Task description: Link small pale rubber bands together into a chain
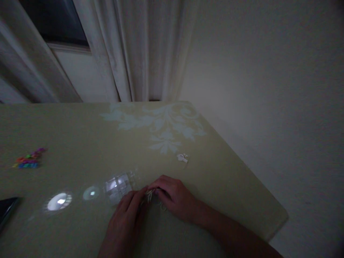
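Fingertips of my left hand (126,215) and my right hand (174,197) meet low in the middle of the view. Both are closed in a pinch around a small bunch of thin pale string (149,195), with loops hanging below the fingers. Part of the string is hidden by the fingers. Just beyond my left hand lies a clear plastic box with compartments (117,186); its contents cannot be made out. A small white key-like piece (182,158) rests on the table beyond my right hand.
On the left of the pale table (80,139) is a pile of small multicoloured pieces (28,160). A dark flat object (8,211) juts in at the left edge. Bright lamp reflections show on the glossy surface. Curtains (150,50) and a wall stand behind.
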### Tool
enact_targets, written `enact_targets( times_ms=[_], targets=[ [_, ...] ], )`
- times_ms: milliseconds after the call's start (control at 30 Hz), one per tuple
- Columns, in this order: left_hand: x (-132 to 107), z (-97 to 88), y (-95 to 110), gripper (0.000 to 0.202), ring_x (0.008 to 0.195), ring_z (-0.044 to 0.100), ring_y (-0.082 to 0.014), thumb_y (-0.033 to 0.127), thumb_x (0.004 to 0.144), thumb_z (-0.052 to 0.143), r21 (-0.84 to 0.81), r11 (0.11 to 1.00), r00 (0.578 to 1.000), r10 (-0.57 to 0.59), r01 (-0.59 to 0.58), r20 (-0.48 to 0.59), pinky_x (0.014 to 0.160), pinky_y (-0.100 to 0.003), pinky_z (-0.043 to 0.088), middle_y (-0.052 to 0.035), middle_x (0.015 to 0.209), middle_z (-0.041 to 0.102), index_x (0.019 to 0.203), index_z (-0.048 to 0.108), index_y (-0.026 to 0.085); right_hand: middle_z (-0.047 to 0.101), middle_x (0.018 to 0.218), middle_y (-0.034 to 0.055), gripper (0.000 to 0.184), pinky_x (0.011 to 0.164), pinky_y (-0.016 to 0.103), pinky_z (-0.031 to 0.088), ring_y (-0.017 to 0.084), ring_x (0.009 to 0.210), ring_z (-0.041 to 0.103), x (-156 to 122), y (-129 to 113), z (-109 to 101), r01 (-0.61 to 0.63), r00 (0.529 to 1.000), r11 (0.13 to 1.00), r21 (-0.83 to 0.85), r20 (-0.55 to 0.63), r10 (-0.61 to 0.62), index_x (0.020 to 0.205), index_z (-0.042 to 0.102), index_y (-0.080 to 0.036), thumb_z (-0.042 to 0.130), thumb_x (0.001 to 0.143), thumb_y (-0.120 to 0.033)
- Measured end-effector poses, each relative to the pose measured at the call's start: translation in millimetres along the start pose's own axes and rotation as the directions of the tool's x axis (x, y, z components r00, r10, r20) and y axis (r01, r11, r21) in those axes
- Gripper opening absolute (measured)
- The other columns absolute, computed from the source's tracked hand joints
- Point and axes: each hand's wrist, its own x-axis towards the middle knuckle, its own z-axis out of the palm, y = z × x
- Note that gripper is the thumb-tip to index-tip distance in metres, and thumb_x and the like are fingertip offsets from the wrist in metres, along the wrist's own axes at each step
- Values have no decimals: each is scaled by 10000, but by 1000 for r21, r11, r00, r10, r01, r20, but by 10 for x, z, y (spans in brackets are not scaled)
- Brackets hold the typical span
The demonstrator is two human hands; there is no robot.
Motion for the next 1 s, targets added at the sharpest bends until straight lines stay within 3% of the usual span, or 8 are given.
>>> enact_targets(
  times_ms=[200,433,633,800,900,1000],
  targets=[
    [33,-19,52,397,1106,754,-249,296,981,572,-88,995,998,-45,40,-49,909,-382,645,-69,1269,749,1377,596,284,789,1103,57,223,900,276,537,171,983,733,10,13,-55,-98,993,990,102,-50,103,1210,758,-217,619,1044,-270],
    [22,-69,163,505,1024,778,-250,312,912,644,-147,987,995,-79,70,-58,881,-376,657,-60,1226,775,1414,590,300,771,1160,63,296,946,291,533,172,1038,720,4,-4,-162,-49,999,993,107,29,46,1308,716,-239,592,1043,-197],
    [-12,-11,54,435,981,808,-219,289,954,607,-263,958,993,-115,114,11,841,-304,666,-11,1186,809,1386,602,335,758,1225,57,293,971,296,533,169,1089,717,0,-67,-230,-84,995,990,113,70,76,1324,690,-243,590,1051,-208],
    [-19,-21,91,377,984,800,-216,299,992,536,-339,930,987,-158,144,-14,842,-311,662,-19,1184,797,1359,614,341,742,1249,71,310,994,317,526,176,1124,700,-17,-47,-229,-72,995,997,35,74,69,1359,659,-237,537,1076,-218],
    [-6,-100,145,277,832,777,-203,377,970,588,-244,953,981,-192,180,-25,746,-287,642,-14,1001,790,1226,667,309,746,1231,80,305,1002,329,521,192,1120,697,-23,9,-240,-80,995,996,-37,56,82,1332,675,-223,634,1040,-303],
    [19,-215,187,225,848,720,-219,419,988,566,-47,993,987,-115,110,-116,810,-347,602,-24,980,756,1146,661,290,741,1246,88,414,1047,346,495,214,1167,668,-33,50,-243,-37,997,995,-88,64,43,1318,681,-208,749,959,-404]
  ],
)
